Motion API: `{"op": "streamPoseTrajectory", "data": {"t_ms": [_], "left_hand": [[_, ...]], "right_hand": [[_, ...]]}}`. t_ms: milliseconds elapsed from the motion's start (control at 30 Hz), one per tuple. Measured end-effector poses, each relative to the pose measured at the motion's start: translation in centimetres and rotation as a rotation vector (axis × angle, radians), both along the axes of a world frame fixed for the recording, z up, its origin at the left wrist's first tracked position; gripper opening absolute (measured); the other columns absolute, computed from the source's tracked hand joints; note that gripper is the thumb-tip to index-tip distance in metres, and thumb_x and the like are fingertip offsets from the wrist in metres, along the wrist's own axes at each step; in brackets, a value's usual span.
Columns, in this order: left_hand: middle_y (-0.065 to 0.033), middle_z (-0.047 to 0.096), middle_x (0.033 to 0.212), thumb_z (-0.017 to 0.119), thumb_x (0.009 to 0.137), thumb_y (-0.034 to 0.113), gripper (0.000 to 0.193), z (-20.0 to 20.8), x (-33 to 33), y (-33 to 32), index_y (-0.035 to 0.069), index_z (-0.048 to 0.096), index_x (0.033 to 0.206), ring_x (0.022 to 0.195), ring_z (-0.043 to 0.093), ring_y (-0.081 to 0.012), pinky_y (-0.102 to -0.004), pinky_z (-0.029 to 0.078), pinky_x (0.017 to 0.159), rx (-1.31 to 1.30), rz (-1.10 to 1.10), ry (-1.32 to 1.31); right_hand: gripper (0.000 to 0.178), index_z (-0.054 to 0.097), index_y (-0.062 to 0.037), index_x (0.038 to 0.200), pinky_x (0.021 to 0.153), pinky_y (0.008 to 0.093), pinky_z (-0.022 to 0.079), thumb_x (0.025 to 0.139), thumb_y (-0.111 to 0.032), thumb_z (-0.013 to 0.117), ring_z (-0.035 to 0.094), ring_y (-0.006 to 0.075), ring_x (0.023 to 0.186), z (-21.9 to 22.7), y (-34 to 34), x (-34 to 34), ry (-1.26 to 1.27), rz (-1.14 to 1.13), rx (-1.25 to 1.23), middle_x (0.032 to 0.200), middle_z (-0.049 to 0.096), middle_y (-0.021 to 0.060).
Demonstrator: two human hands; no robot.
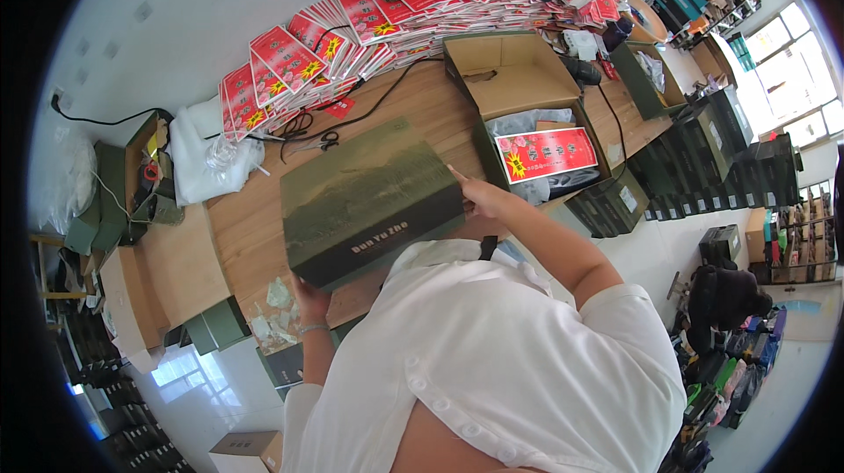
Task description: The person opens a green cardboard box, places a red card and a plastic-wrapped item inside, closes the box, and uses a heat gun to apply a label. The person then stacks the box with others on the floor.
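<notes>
A closed dark green shoebox (369, 196) with a landscape print is on the wooden table in front of me, tilted slightly in view. My left hand (309, 301) grips its near left corner, most of the fingers hidden beneath the box. At the right end, my right hand (479, 198) presses against the box side, index finger stretched along the edge and the others curled. Just to the right stands an open shoebox (591, 117), its lid raised. Inside it a red printed leaflet (547, 155) lies on grey wrapped contents.
Stacks of red leaflets (360, 25) line the wall side. Scissors (323, 141) and black cables lie behind the box. White plastic bags (211, 156) and a small open box (149, 170) sit at left. Several stacked dark shoeboxes (703, 152) stand on the right.
</notes>
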State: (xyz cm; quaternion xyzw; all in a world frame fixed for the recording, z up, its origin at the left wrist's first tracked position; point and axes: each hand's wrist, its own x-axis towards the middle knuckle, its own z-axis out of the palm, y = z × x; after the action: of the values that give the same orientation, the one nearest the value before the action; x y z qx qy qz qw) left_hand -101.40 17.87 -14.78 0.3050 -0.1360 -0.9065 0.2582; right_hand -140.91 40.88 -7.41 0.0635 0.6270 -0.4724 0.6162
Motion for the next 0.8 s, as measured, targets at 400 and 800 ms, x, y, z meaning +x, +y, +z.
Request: {"op": "streamPoseTrajectory", "data": {"t_ms": [400,800], "left_hand": [[-0.0145,0.060,0.116,0.051,0.085,0.000,0.053,0.5,-1.9,1.3,0.003,0.045,0.138,0.107,0.056,-0.0258,-0.0342,0.042,0.093,-0.994,-0.343,-0.989],[-0.0226,0.059,0.124,0.056,0.092,0.021,0.046,4.5,-4.3,4.9,0.004,0.048,0.134,0.116,0.055,-0.0396,-0.0426,0.043,0.097,-0.950,-0.248,-1.645]], "right_hand": [[0.052,0.048,0.0011,0.125,0.105,0.0469,0.042,0.101,-0.044,0.039,0.052,0.0310,0.116,15.3,-13.6,-6.3,-0.210,-0.365,-0.915,0.125,0.054,0.0191],[0.058,0.046,-0.0100,0.139,0.116,0.0430,0.023,0.096,-0.048,0.040,0.027,0.0365,0.141,-5.4,-8.0,-28.5,1.635,0.594,0.390,0.152,0.033,0.0139]]}}
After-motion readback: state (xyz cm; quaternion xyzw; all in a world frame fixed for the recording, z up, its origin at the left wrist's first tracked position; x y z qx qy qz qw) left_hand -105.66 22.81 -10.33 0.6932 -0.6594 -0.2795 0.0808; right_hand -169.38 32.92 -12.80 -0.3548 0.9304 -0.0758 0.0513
